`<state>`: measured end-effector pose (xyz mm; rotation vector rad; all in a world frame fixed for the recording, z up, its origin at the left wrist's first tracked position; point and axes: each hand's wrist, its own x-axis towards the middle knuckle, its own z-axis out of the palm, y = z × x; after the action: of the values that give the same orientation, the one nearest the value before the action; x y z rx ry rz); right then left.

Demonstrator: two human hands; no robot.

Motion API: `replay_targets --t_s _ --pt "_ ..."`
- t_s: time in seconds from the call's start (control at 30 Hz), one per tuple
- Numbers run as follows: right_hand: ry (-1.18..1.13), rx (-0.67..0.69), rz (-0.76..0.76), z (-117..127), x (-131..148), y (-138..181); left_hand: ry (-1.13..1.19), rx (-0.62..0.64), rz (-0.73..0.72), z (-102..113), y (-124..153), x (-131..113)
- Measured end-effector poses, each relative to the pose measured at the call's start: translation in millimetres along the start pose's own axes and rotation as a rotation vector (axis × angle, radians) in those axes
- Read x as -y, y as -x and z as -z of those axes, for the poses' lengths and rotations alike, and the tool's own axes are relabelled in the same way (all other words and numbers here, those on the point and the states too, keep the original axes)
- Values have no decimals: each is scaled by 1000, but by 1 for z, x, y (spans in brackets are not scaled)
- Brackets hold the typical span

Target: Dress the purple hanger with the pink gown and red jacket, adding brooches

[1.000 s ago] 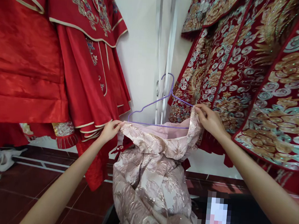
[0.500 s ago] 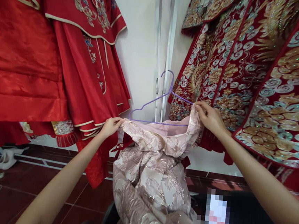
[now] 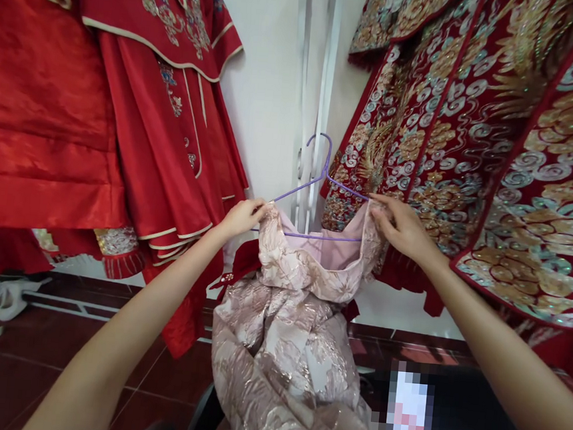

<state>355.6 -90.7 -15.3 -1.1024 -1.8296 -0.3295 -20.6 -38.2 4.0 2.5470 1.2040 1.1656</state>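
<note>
A pale pink brocade dress point(image 3: 302, 323) with shiny gold pattern hangs in front of me, its skirt bunched toward the bottom of the head view. The purple hanger point(image 3: 296, 190) sits at its neckline, hook up, with the lower bar crossing the pink lining. My left hand point(image 3: 243, 216) pinches the dress's left shoulder strap at the hanger's left arm. On the other side my right hand point(image 3: 400, 226) is closed on the right shoulder strap, at the end of the hanger's right arm; its index finger reaches along the top.
Red garments point(image 3: 173, 131) with cream piping hang on the left. Heavily embroidered red garments point(image 3: 453, 142) fill the right. White upright poles point(image 3: 324, 64) stand behind the hanger. White shoes point(image 3: 8, 302) rest on a low rack at lower left. Dark red tiles point(image 3: 165, 392) cover the floor.
My left hand has moved up and to the right, bringing the left strap onto the hanger's left arm, whose end is now covered. My right hand has barely moved.
</note>
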Motion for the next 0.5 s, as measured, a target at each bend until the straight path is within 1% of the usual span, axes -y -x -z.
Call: replay_targets --t_s 0.07,0.1,0.13,0.17,0.2,0.27,0.3,0.33,0.37,0.43,0.5 --pt "-42 -109 -19 2 -2 19 28 -2 41 -3 7 10" --pt "-72 -180 -63 0 -3 33 54 -18 70 -4 12 16" --pt "-108 -262 -128 -4 -5 50 93 -34 104 -5 17 22" --pt "-152 -313 -209 -10 -8 69 147 -43 147 -6 22 28" --pt "-197 -311 -302 -18 -13 89 211 -37 198 -7 28 33" --pt "-333 -377 -470 -39 -24 126 343 9 296 -9 40 42" --pt "-433 -372 -534 -50 -30 141 398 46 336 -10 47 45" --pt "-512 -332 -573 -61 -36 151 433 88 362 -11 55 47" --pt "-531 -267 -581 -71 -41 158 447 139 371 -12 64 48" --pt "-504 -108 -548 -86 -45 157 431 257 344 -15 82 50" --pt "-447 -20 -496 -93 -42 145 385 373 295 -18 98 50"
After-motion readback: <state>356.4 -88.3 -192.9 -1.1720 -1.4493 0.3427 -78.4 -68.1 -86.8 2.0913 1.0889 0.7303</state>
